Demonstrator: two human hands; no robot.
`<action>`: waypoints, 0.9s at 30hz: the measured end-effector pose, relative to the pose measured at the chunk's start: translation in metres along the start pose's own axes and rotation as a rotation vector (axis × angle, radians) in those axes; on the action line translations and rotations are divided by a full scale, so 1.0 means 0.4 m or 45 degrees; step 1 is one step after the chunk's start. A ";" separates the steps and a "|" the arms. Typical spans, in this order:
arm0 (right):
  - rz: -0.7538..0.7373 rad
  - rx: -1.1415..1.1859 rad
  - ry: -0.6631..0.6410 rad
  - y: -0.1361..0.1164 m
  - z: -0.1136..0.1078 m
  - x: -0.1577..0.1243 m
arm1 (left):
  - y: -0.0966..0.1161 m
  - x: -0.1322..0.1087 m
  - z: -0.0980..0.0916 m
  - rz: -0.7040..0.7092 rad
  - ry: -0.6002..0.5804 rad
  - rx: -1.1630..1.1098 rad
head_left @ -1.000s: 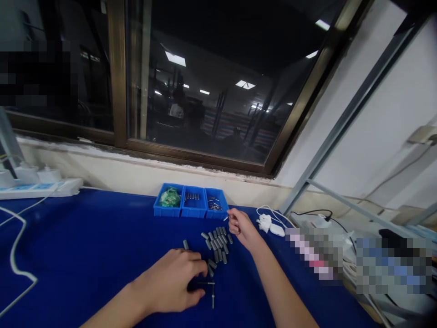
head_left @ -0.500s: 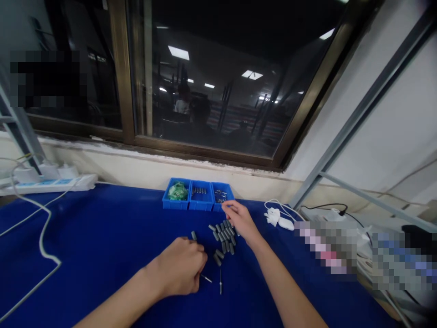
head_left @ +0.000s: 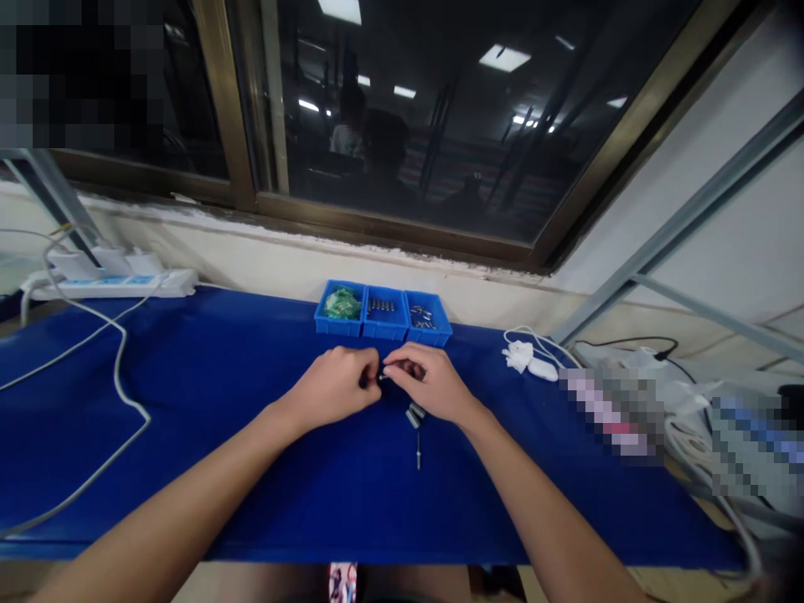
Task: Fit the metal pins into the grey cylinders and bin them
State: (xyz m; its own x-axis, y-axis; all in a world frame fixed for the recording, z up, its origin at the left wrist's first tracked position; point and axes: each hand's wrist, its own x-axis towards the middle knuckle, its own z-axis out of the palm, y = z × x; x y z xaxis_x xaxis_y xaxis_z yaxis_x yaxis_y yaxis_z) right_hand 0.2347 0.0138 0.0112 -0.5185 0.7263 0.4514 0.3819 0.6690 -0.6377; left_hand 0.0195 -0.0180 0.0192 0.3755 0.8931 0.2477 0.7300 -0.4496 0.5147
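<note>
My left hand (head_left: 339, 385) is closed, fingers curled toward my right hand. A small shiny metal pin (head_left: 383, 376) shows between the two hands, at the fingertips. My right hand (head_left: 430, 383) pinches thumb and fingers together beside it; what lies inside that pinch is mostly hidden. Under and just below the right hand lie grey cylinders (head_left: 413, 416), most of them covered by the hand. Closer to me, a thin metal pin with a thicker end (head_left: 418, 456) rests on the blue table.
Three joined blue bins stand at the back: one with a green bag (head_left: 342, 304), one with dark cylinders (head_left: 381, 306), one with small metal parts (head_left: 422, 316). A power strip (head_left: 138, 285) and white cable (head_left: 129, 377) lie left; a white charger (head_left: 541, 368) lies right.
Both hands have come together in front of the bins; the right has left the metal-parts bin. The pin by my left hand is off the table. The view has tilted down.
</note>
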 end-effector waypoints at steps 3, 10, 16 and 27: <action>-0.026 -0.022 -0.001 0.006 0.004 0.002 | -0.013 0.009 0.004 0.054 0.086 -0.128; -0.301 -0.292 0.151 0.016 0.007 0.003 | -0.026 0.015 0.008 0.109 0.258 -0.304; -0.563 -0.541 0.167 0.010 0.010 0.005 | -0.017 0.012 0.014 0.113 0.387 -0.390; 0.180 0.197 0.592 0.050 -0.035 0.026 | -0.011 0.012 0.013 0.161 0.357 -0.269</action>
State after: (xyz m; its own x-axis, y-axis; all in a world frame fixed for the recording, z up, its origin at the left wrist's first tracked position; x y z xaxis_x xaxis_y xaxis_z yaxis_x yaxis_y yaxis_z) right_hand 0.2476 0.0368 0.0119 -0.0611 0.8253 0.5614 0.2876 0.5531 -0.7819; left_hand 0.0210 -0.0119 0.0139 0.2626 0.8125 0.5205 0.5426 -0.5704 0.6166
